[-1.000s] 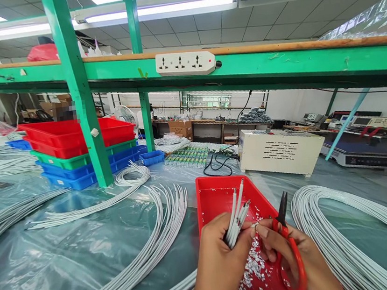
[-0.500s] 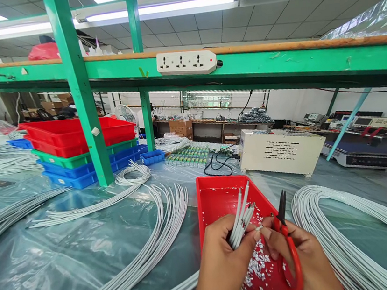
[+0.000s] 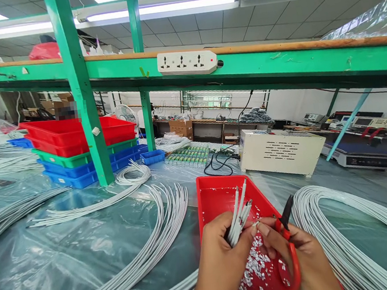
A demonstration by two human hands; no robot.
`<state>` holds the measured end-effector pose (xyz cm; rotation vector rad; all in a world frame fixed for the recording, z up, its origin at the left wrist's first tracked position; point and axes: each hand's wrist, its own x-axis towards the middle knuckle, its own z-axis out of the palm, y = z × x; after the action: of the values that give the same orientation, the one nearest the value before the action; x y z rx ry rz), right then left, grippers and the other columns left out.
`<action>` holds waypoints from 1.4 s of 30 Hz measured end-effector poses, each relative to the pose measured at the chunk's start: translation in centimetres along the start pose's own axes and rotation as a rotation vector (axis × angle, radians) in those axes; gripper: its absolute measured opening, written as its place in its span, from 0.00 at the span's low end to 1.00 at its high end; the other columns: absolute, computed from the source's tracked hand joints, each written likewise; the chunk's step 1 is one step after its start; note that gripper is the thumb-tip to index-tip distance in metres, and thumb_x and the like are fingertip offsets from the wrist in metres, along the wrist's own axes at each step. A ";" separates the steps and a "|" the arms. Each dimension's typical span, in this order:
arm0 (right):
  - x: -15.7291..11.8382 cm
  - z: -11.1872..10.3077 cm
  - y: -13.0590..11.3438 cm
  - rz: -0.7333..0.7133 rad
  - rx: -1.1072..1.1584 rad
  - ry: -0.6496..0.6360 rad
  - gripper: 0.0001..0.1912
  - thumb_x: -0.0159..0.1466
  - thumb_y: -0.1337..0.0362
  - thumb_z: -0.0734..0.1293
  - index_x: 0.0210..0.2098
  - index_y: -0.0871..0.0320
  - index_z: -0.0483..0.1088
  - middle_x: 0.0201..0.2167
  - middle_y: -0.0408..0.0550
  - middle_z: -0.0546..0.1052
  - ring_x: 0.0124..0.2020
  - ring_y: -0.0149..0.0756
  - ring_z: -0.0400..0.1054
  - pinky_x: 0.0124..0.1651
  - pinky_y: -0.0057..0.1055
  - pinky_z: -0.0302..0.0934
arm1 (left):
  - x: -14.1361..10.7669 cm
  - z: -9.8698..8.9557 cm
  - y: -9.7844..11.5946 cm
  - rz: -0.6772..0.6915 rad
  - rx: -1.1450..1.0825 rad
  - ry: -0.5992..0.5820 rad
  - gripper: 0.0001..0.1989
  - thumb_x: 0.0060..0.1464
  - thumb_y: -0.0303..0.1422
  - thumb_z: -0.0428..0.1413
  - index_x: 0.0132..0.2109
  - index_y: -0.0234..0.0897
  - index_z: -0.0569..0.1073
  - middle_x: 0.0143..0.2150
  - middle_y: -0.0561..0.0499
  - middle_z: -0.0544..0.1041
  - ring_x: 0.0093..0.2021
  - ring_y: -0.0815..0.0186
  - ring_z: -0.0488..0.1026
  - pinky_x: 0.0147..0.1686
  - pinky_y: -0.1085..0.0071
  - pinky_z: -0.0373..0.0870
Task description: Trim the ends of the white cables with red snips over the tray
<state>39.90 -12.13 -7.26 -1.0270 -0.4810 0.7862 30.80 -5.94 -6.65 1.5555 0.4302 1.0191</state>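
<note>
My left hand [image 3: 219,254] is closed around a bundle of white cables [image 3: 237,222], whose cut ends point up and away from me. In my right hand [image 3: 304,253] sits a pair of scissors [image 3: 293,255] with red handles and dark blades, tips up. The right thumb and fingertips pinch at a cable end beside the left thumb; that end is mostly hidden by the fingers. Both hands are above a red tray [image 3: 216,184] with silvery foil scraps [image 3: 254,264] scattered over its bottom.
Coiled white cables [image 3: 331,236] lie at right, and more cables [image 3: 151,258] curve across the left. Behind the tray stands a beige box-shaped machine [image 3: 282,153]. Stacked bins [image 3: 64,156] sit by a green post [image 3: 83,92]; a shelf beam with a power strip [image 3: 187,63] crosses overhead.
The scissors have tilted slightly to the right in my right hand. Both hands and the cable bundle have shifted a little; the pinch at the cable end continues.
</note>
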 end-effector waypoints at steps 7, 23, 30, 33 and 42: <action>-0.1 0.1 -0.1 -0.011 0.008 -0.004 0.12 0.37 0.67 0.76 0.21 0.57 0.73 0.15 0.38 0.70 0.19 0.26 0.60 0.23 0.18 0.56 | 0.0 0.1 -0.1 0.023 0.162 0.097 0.04 0.48 0.26 0.54 0.26 0.33 0.71 0.24 0.53 0.72 0.27 0.68 0.67 0.28 0.77 0.62; 0.7 -0.9 0.5 0.005 -0.045 -0.049 0.11 0.41 0.63 0.75 0.19 0.60 0.70 0.13 0.38 0.64 0.18 0.24 0.53 0.22 0.20 0.50 | -0.3 0.4 -0.3 -0.053 -0.054 -0.007 0.07 0.50 0.29 0.53 0.26 0.32 0.71 0.22 0.53 0.72 0.26 0.68 0.68 0.28 0.75 0.64; 1.2 -1.1 0.9 0.015 -0.017 -0.053 0.12 0.41 0.61 0.75 0.20 0.60 0.70 0.12 0.37 0.63 0.17 0.25 0.54 0.22 0.21 0.51 | 0.2 0.3 -0.2 -0.042 -0.012 -0.020 0.06 0.48 0.23 0.53 0.27 0.33 0.74 0.22 0.54 0.74 0.25 0.71 0.69 0.27 0.79 0.63; 1.4 -1.3 1.1 0.005 -0.046 -0.050 0.14 0.42 0.59 0.75 0.21 0.61 0.71 0.12 0.36 0.63 0.16 0.24 0.55 0.21 0.21 0.51 | 0.2 0.3 0.0 -0.067 -0.029 0.022 0.04 0.46 0.23 0.55 0.26 0.33 0.73 0.22 0.56 0.73 0.24 0.72 0.67 0.26 0.80 0.62; 1.5 -1.7 0.5 0.054 0.026 -0.054 0.16 0.37 0.67 0.77 0.27 0.58 0.76 0.14 0.37 0.66 0.17 0.23 0.55 0.18 0.19 0.51 | 0.4 -0.2 0.6 -0.075 -0.066 -0.029 0.09 0.49 0.32 0.57 0.24 0.34 0.74 0.19 0.55 0.69 0.22 0.71 0.62 0.24 0.77 0.58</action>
<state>41.88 -11.77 -8.53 -0.9998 -0.4899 0.8678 30.75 -5.71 -5.93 1.4825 0.4280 0.9429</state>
